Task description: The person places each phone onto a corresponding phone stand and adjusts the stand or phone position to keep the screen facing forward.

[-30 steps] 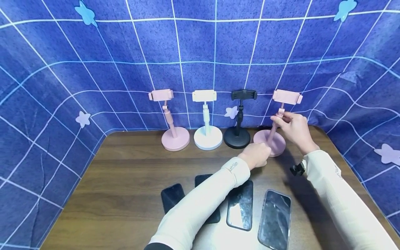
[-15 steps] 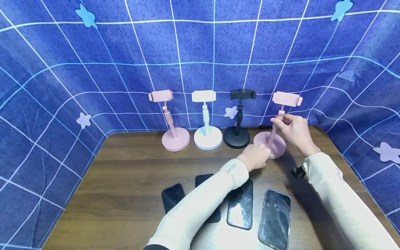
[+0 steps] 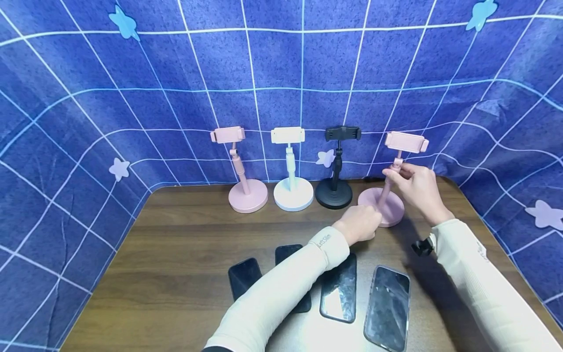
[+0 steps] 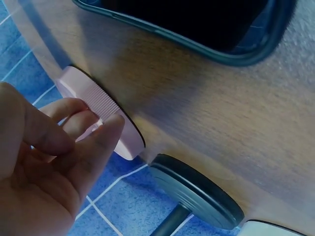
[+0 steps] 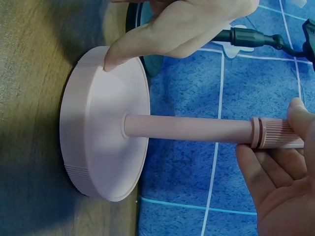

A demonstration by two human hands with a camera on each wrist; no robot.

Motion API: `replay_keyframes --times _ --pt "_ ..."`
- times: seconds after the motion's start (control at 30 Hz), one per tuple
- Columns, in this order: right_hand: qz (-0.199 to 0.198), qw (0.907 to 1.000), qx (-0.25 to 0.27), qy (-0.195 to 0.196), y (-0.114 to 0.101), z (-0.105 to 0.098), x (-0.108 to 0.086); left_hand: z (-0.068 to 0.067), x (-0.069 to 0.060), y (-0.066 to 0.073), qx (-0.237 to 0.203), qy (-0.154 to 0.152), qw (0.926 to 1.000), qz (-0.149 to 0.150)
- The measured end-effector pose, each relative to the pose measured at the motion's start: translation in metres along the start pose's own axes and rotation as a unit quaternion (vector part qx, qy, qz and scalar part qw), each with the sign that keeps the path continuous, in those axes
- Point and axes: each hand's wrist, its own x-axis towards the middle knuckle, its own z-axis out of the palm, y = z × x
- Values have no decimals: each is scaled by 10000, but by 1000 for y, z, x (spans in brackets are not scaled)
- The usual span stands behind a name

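Observation:
At the right end of a row stands a pink phone stand [image 3: 393, 210] with a round base and an upright pole. My right hand [image 3: 420, 193] pinches the ribbed collar of its pole, thumb on one side and fingers on the other, as the right wrist view shows. My left hand [image 3: 358, 223] holds the rim of the base with curled fingers. In the left wrist view a fingertip [image 4: 117, 123] touches the base's edge; in the right wrist view a finger [image 5: 115, 56] lies over the rim. The base rests on the table, with the clamp [image 3: 406, 142] on top.
Left of it stand a black phone stand [image 3: 334, 193], a white one [image 3: 293, 195] and another pink one [image 3: 248, 196]. Several phones lie in front, among them a clear-cased one [image 3: 387, 308] and a dark one [image 3: 337, 293], some partly under my left sleeve. A blue gridded cloth [image 3: 281, 58] hangs behind.
The right-hand pink stand has slid a little toward me, with both hands moving along with it. The other stands and the phones have stayed in place.

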Motion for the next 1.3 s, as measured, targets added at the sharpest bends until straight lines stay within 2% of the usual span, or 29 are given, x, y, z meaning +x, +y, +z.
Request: replay_keyframes --times 0.5,0.7,0.97,1.3 --pt "-84 9998 -17 190 -3 -3 -9 -5 -4 4 -403 -425 9981 174" --pt "-163 9995 21 274 -5 -6 -13 -6 -7 6 -402 -367 9983 185" --pt "-53 9998 43 188 -7 -9 -19 -6 -13 8 -402 -337 9984 193" --pt "-221 9995 -5 213 -7 -11 -23 -6 -15 8 -431 -361 9983 164"
